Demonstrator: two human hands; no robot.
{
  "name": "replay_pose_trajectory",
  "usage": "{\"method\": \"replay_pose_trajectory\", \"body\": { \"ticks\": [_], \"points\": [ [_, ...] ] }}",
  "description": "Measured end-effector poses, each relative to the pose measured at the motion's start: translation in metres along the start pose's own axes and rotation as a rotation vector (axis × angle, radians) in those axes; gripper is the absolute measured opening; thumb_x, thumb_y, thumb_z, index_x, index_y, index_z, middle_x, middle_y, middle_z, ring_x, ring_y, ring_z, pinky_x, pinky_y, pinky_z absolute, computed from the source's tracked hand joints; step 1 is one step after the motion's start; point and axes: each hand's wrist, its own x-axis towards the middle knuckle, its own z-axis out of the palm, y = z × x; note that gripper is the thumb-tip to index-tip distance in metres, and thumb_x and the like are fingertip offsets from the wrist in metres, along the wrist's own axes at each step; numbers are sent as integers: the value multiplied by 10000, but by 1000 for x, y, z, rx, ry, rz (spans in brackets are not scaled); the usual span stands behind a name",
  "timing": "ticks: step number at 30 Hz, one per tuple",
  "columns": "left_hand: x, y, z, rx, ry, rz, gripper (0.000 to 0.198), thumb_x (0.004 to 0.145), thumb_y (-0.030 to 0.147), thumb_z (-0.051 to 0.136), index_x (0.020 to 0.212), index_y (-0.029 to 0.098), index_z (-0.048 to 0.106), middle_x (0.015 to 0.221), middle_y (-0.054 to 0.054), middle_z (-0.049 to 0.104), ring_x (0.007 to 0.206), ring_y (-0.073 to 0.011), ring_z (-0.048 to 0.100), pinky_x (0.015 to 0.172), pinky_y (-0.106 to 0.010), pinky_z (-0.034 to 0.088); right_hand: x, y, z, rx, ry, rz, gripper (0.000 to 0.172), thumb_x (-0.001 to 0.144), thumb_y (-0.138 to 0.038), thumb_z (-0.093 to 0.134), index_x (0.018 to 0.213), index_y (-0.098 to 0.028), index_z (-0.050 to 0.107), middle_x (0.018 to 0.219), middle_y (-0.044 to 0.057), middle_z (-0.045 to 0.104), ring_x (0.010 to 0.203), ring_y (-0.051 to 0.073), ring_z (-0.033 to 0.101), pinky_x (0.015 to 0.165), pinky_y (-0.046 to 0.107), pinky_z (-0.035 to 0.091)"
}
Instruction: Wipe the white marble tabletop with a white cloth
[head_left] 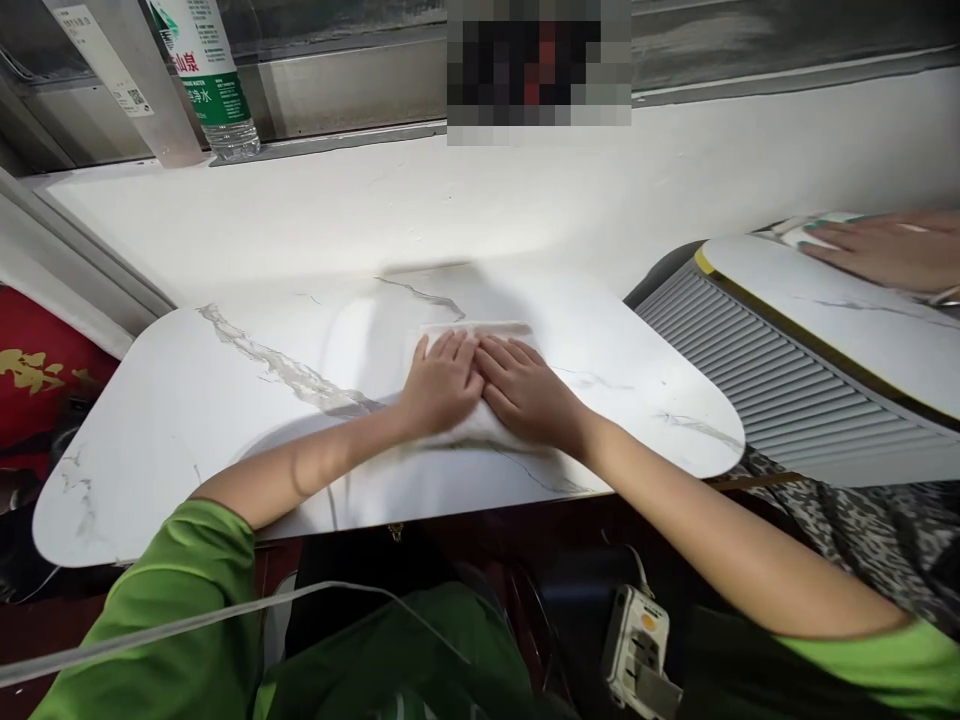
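My left hand (442,385) lies flat on a folded white cloth (472,432), its fingers pointing away from me. Beside it my right hand (531,392) also rests flat on the cloth, with its fingertips touching or nearly touching the left hand's. Under the cloth is a white tabletop (172,400) with grey marble veins and rounded corners. Most of the cloth's middle is hidden by the two hands; its far and near edges show.
A labelled water bottle (221,95) stands on the window ledge. At the right, another person's hand (885,248) lies over a cloth on a second marbled table (847,300) with a ribbed side. A power strip (637,645) is below the table, and a white cable (225,610) crosses low in front.
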Motion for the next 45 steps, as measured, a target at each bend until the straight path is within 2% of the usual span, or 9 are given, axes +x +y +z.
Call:
{"method": "replay_pose_trajectory", "body": {
  "ticks": [4, 8, 12, 17, 21, 27, 34, 39, 45],
  "points": [
    [-33, 37, 6, 24, -48, 65, 559, 982, 276, 373, 1509, 90, 386, 1608, -145, 361, 1508, -269, 290, 1257, -511, 152, -53, -11, -14, -47, -12, 14, 577, 973, -246, 313, 1531, -116, 382, 1525, 184, 475, 1427, 322, 428, 1140, 558, 383],
    [-32, 46, 5, 30, -91, 72, 571, 981, 267, 370, 1516, 69, 372, 1608, -155, 358, 1502, -288, 299, 1245, -516, 190, -58, -9, -17, -69, -78, 75, 583, 958, -205, 315, 1531, -143, 398, 1538, 151, 469, 1441, 296, 417, 1139, 533, 399],
    [2, 27, 4, 28, -73, 20, 551, 998, 244, 324, 1517, 67, 369, 1610, -138, 359, 1501, -262, 302, 1250, -497, 180, -18, 9, -6, -37, -15, 102, 567, 931, -177, 301, 1462, -147, 497, 1494, 133, 528, 1400, 286, 468, 1128, 520, 399],
    [72, -18, 3, 28, -17, -42, 531, 1005, 230, 301, 1512, 89, 371, 1605, -133, 372, 1511, -246, 280, 1254, -486, 150, 57, 44, 11, 73, 76, 106, 540, 917, -166, 304, 1393, -161, 560, 1454, 122, 570, 1366, 278, 494, 1132, 501, 373],
    [119, -48, 2, -3, 68, -70, 469, 989, 201, 308, 1426, 141, 466, 1518, -112, 499, 1442, -214, 394, 1244, -462, 179, 110, 72, 22, 119, 71, 144, 510, 914, -172, 320, 1344, -164, 594, 1447, 114, 578, 1334, 282, 516, 1127, 488, 368],
    [138, -58, 3, 7, 96, -95, 473, 976, 173, 301, 1414, 162, 479, 1526, -84, 492, 1448, -197, 379, 1245, -448, 175, 129, 83, 28, 71, 57, 179, 521, 925, -174, 299, 1365, -170, 579, 1468, 84, 564, 1331, 264, 512, 1133, 444, 359],
    [98, -20, 8, 48, 31, -116, 551, 1004, 235, 278, 1532, 95, 349, 1619, -113, 349, 1517, -234, 269, 1263, -477, 134, 79, 72, 14, 79, 42, 83, 541, 925, -196, 297, 1397, -141, 554, 1482, 113, 544, 1379, 274, 476, 1155, 491, 352],
    [63, 44, 28, 41, -8, -78, 570, 1000, 264, 282, 1540, 91, 342, 1633, -121, 315, 1525, -285, 252, 1259, -534, 130, -1, 80, -6, 38, 15, 36, 555, 920, -231, 325, 1426, -151, 540, 1497, 126, 525, 1382, 305, 478, 1132, 547, 394],
    [39, 117, 51, 36, 31, 105, 575, 980, 271, 379, 1505, 38, 381, 1576, -194, 397, 1490, -329, 310, 1242, -557, 199, -99, 92, -32, -16, 53, 149, 534, 962, -260, 282, 1398, -156, 573, 1476, 141, 546, 1382, 278, 493, 1173, 514, 389]
  ]
}}
